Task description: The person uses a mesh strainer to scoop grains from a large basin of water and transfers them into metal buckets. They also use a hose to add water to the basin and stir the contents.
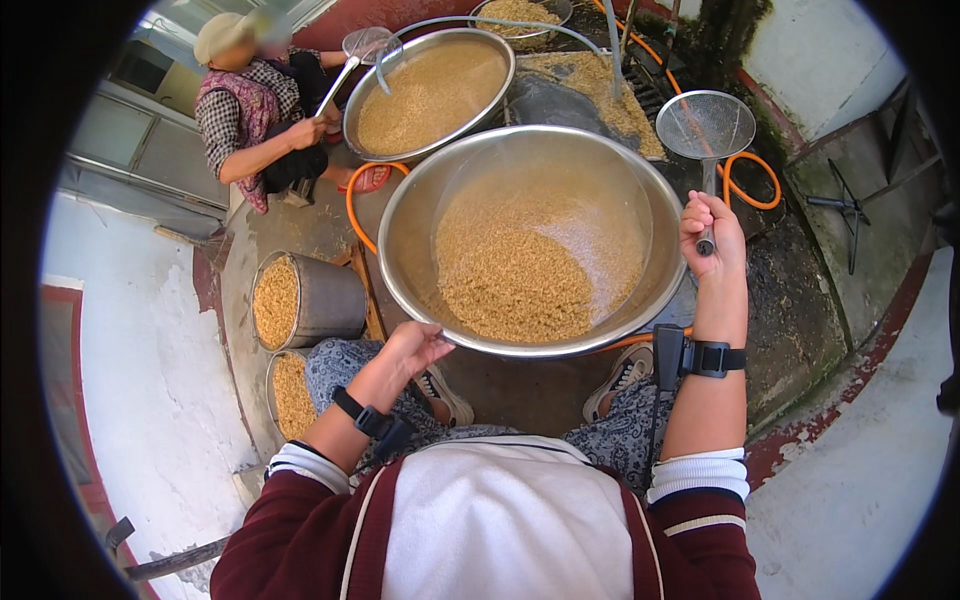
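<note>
A wide stainless steel basin (409, 225) stands in front of me, holding wet golden grain (517, 277) under cloudy water. The grain is heaped towards the near side. My left hand (415, 348) grips the basin's near-left rim, thumb laid along the edge. Just beyond the right rim, my right hand (712, 229) is closed around the metal handle of a round wire-mesh skimmer (706, 124). The skimmer's mesh points away from me, raised outside the basin, and looks bare of grain.
A co-worker (255, 112) sits at the far left, holding another mesh skimmer (371, 46) beside a second grain-filled basin (504, 82) with a hose in it. Metal buckets (330, 300) of grain stand left. An orange hose (765, 199) coils at right. Spilled grain (585, 82) lies behind.
</note>
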The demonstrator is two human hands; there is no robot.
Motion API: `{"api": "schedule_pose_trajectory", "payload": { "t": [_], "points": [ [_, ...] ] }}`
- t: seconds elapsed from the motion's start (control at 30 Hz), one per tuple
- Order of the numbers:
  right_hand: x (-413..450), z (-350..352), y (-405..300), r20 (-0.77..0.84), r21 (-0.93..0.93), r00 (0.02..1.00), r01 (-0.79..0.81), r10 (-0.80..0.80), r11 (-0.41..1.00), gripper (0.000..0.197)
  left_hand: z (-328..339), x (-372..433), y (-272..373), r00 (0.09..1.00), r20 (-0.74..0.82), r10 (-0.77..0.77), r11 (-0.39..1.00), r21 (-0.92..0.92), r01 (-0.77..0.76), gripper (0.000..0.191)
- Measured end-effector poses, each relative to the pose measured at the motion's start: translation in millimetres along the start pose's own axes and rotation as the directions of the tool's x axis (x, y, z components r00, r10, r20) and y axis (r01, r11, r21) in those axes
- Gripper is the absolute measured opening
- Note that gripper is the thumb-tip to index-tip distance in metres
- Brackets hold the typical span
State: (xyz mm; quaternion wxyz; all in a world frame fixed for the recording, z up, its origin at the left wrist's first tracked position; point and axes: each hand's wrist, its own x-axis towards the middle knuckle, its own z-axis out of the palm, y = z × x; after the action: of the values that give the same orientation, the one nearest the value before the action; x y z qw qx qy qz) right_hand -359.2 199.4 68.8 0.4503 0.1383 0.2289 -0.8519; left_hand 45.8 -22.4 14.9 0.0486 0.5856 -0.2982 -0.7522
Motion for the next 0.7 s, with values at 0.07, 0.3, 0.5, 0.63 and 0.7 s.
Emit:
{"api": "schedule_pose_trajectory", "payload": {
  "t": [0.07,0.3,0.5,0.63,0.7],
  "points": [
    [0,1,0,0.001,-0.009,1.000,0.004,-0.004,1.000,0.013,0,1,3,1.000,-0.002,0.003,1.000,-0.002,-0.003,0.020],
    [3,2,1,0.009,-0.012,1.000,0.014,-0.014,1.000,0.013,3,0,15,1.000,0.008,0.023,1.000,-0.020,-0.023,0.022],
    [4,3,2,0.004,-0.017,1.000,0.016,-0.016,1.000,0.013,5,-2,21,0.999,0.001,0.039,0.999,-0.031,-0.039,0.022],
    [4,4,2,0.009,-0.018,1.000,0.013,-0.013,1.000,0.012,8,-6,26,0.998,0.018,0.060,0.998,-0.014,-0.059,0.022],
    [4,4,2,0.009,-0.013,1.000,0.010,-0.009,1.000,0.012,10,-8,29,0.997,0.024,0.072,0.997,-0.022,-0.072,0.022]
  ]
}}
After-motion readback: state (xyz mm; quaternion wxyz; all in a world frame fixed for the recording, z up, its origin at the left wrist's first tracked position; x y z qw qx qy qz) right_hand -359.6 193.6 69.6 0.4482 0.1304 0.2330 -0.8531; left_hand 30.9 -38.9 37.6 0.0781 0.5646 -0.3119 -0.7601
